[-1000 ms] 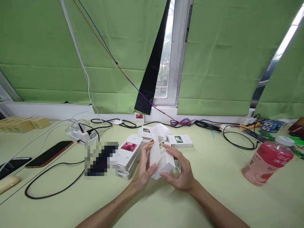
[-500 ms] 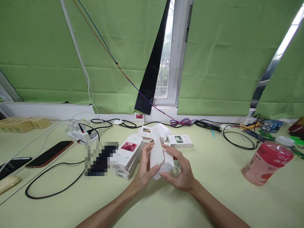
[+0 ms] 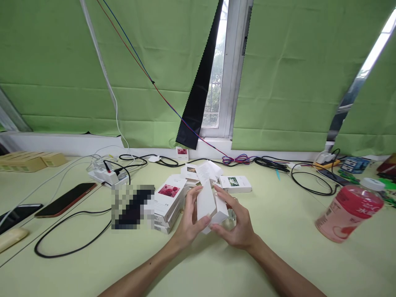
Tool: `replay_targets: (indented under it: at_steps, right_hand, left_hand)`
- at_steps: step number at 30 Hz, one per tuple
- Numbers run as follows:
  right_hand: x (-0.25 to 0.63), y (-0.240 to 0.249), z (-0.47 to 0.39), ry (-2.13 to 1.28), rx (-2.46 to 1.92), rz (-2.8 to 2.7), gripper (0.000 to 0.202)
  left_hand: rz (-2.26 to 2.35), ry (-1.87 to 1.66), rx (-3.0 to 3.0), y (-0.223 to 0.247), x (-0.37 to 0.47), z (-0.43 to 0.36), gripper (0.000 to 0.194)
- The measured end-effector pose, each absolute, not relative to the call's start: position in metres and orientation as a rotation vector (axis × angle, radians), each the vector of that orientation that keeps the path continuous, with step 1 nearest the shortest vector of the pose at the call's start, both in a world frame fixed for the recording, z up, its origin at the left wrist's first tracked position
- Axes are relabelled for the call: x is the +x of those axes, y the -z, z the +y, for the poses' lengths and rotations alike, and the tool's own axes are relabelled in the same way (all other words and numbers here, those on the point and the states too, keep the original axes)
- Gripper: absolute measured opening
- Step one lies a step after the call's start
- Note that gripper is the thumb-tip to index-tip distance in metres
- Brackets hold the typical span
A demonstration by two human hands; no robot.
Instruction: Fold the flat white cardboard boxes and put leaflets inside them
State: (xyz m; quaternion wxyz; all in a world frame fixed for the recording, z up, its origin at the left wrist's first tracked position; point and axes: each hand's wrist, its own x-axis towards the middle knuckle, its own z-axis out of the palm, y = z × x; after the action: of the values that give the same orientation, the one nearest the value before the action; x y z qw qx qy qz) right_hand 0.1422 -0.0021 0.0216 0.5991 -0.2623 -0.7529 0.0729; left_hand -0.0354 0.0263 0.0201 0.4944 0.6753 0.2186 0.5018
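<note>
Between my two hands is a small white cardboard box with a loose flap, held above the table. My left hand is closed on its left side, thumb pressed on the front face. My right hand grips the right side, fingers on top and thumb near the lower edge. Partly hidden behind the right fingers is a clear, shiny object that I cannot make out. Just left of my hands lies a stack of white boxes with a red rose picture. Beyond the held box are white papers.
A white box with a green picture lies right of the papers. A pink drink bottle stands far right. On the left are a phone, a power strip and a looped black cable. More cables run along the back wall.
Both hands keep their hold on the white box with almost no movement. The whole view has shifted very slightly.
</note>
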Motion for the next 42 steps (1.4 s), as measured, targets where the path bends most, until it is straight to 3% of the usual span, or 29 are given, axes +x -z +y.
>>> replay_targets:
  at_steps: [13, 31, 42]
  right_hand:
    - [0.1436, -0.0176, -0.0012, -0.195, -0.639, -1.749, 0.071]
    - [0.1433, -0.0153, 0.0042, -0.655, -0.718, -1.577, 0.093]
    - [0.1416, -0.0201, 0.0026, -0.715, -0.737, -1.567, 0.095]
  left_hand:
    - [0.532, -1.226, 1.652, -0.0209, -0.0357, 0.0282, 0.079]
    - [0.528, -1.199, 1.671, -0.0237, -0.0366, 0.027, 0.08]
    - [0.524, -1.2, 1.662, -0.0214, -0.0354, 0.0291, 0.08]
